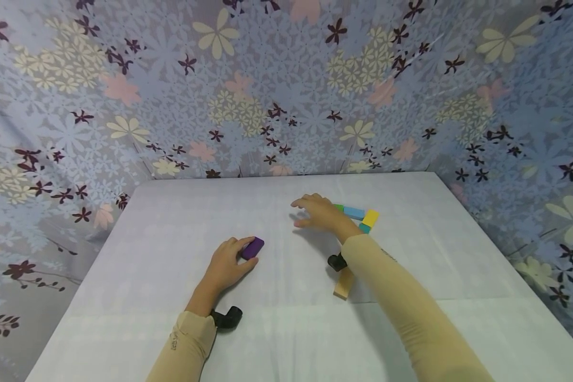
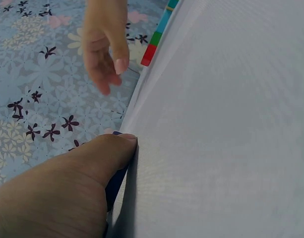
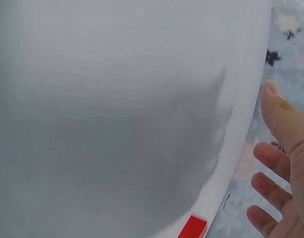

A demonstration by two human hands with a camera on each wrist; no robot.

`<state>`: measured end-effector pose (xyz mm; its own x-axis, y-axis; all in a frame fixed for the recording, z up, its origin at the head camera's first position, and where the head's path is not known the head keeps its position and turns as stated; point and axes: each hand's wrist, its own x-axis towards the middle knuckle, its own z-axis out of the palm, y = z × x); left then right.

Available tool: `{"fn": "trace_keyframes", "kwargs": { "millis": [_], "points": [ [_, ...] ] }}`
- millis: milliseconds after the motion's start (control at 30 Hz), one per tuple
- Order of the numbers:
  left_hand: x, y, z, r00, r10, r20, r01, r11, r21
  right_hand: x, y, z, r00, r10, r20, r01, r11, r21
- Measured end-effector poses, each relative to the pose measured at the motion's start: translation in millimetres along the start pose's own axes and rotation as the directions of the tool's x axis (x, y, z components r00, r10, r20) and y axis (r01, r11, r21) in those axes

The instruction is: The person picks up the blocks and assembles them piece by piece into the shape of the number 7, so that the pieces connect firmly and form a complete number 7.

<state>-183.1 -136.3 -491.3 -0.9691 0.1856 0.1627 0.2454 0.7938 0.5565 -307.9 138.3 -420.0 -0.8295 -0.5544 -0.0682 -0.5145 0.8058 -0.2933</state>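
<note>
On the left of the table, my left hand (image 1: 226,262) grips a purple block (image 1: 253,248) between thumb and fingers. In the left wrist view that block (image 2: 117,186) looks dark blue beneath the thumb. Above the table, my right hand (image 1: 321,213) holds nothing; its fingers are spread and relaxed. Coloured blocks lie in a bent line beside and behind it: a green one (image 1: 338,207), a light blue one (image 1: 354,213), a yellow one (image 1: 371,217) and a teal one (image 1: 365,228). A red block (image 3: 193,227) shows in the right wrist view. Under the right forearm lies a plain wooden block (image 1: 344,284), partly covered.
A white cloth covers the table (image 1: 286,329), with a crease across its front part. Behind it hangs a flowered curtain (image 1: 277,95). Black wrist cameras sit on both wrists, the left one (image 1: 228,318) close above the cloth.
</note>
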Motion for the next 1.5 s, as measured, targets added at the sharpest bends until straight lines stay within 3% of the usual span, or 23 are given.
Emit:
{"fn": "trace_keyframes", "kwargs": {
  "millis": [200, 767, 1033, 1233, 1500],
  "points": [
    [2.4, 2.2, 2.2, 1.0, 0.007, 0.01, -0.007, 1.0, 0.009, -1.7, -9.7, 3.3, 1.0, -0.003, 0.011, 0.003, 1.0, -0.005],
    [5.1, 9.9, -1.4, 1.0, -0.026, 0.01, 0.026, 1.0, 0.01, -9.0, 8.6, 2.6, 0.999, 0.051, 0.011, -0.051, 0.999, 0.01],
    [11.1, 14.6, -2.5, 0.998, -0.021, -0.052, 0.025, 0.998, 0.065, -14.3, 17.3, 0.4, 0.998, 0.068, 0.014, -0.068, 0.997, 0.027],
    [20.8, 18.0, -3.5, 0.999, -0.033, -0.032, 0.035, 0.996, 0.082, -21.5, 20.8, -3.8, 0.997, 0.071, -0.006, -0.071, 0.997, 0.044],
    [44.6, 16.2, -7.7, 0.999, -0.012, 0.031, 0.009, 0.996, 0.094, -31.9, 34.5, -4.8, 0.995, 0.095, -0.016, -0.094, 0.995, 0.029]
  ]
}}
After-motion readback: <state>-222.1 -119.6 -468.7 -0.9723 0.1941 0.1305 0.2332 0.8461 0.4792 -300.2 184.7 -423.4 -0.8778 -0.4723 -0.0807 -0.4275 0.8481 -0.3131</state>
